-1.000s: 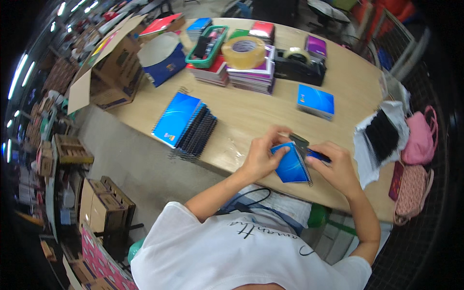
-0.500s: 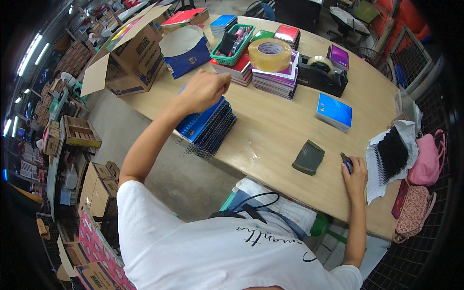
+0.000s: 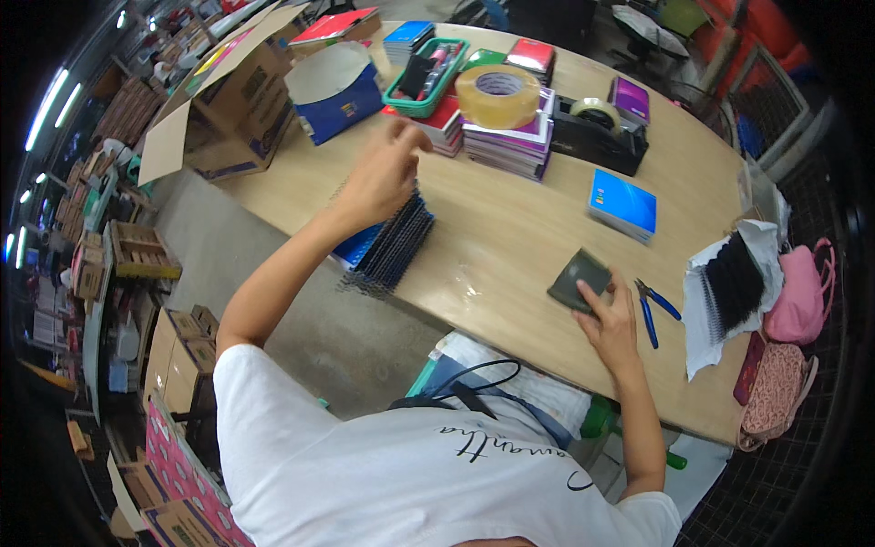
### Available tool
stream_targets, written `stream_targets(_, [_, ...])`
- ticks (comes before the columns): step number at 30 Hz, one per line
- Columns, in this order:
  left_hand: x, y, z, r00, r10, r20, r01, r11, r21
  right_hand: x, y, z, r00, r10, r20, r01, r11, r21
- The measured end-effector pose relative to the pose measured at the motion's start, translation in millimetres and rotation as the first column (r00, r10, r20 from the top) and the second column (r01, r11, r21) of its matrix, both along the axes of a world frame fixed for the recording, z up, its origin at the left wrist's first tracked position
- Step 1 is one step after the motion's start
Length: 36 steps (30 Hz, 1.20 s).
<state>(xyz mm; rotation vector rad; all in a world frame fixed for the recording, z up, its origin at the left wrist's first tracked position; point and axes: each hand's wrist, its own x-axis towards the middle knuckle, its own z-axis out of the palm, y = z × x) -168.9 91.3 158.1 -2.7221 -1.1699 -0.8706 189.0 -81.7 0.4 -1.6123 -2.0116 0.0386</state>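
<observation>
My left hand (image 3: 378, 178) is over a stack of blue-covered spiral notebooks (image 3: 390, 246) at the table's near left edge. Its fingers are curled and slightly blurred, and whatever may be between them is hidden. The forearm and hand cover much of the top notebook. At the right, my right hand (image 3: 611, 324) grips the near right side of a dark grey-green flat block (image 3: 576, 272), thumb on top. Pliers (image 3: 650, 308) with blue handles lie spread on the table just right of that hand.
A blue notebook stack (image 3: 622, 205) lies beyond the block. Farther back are a tape dispenser (image 3: 597, 137), a wide tape roll (image 3: 499, 96) on books, and a green basket (image 3: 426, 82). Black coils (image 3: 729, 283) rest on white wrapping at right. An open carton (image 3: 237, 118) stands far left.
My right hand has let go of the pliers and moved left onto the dark block. My left hand stays above the notebook stack, its fingers shifted a little. The whole view has moved slightly.
</observation>
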Motion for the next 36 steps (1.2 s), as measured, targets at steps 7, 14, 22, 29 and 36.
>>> stream_targets(7, [39.4, -144.2, 92.0, 0.627, -0.682, 0.376, 0.269, 0.643, 0.717, 45.3, 20.9, 37.7, 0.985, -0.167, 0.034, 0.163, 0.983, 0.088])
stream_targets(14, [91.4, -210.4, 91.5, 0.156, -0.947, 0.282, -0.013, 0.284, 0.959, 130.7, 8.2, 35.2, 0.754, -0.656, -0.033, 0.655, 0.746, 0.121])
stream_targets(22, [88.9, -204.5, 86.8, 0.013, -0.995, 0.104, 0.154, 0.104, 0.983, 196.7, -17.5, -0.2, 0.506, -0.82, 0.268, 0.835, 0.543, 0.086])
stream_targets(29, [-15.8, -185.6, 124.1, 0.238, -0.953, -0.187, 0.254, -0.124, 0.959, 204.1, -15.3, -12.7, 0.608, -0.77, 0.191, 0.746, 0.637, 0.194])
stream_targets(36, [16.4, -134.8, 33.5, 0.049, -0.533, 0.845, 0.909, 0.374, 0.184, 199.7, -22.8, -12.5, 0.566, -0.799, 0.203, 0.781, 0.599, 0.177])
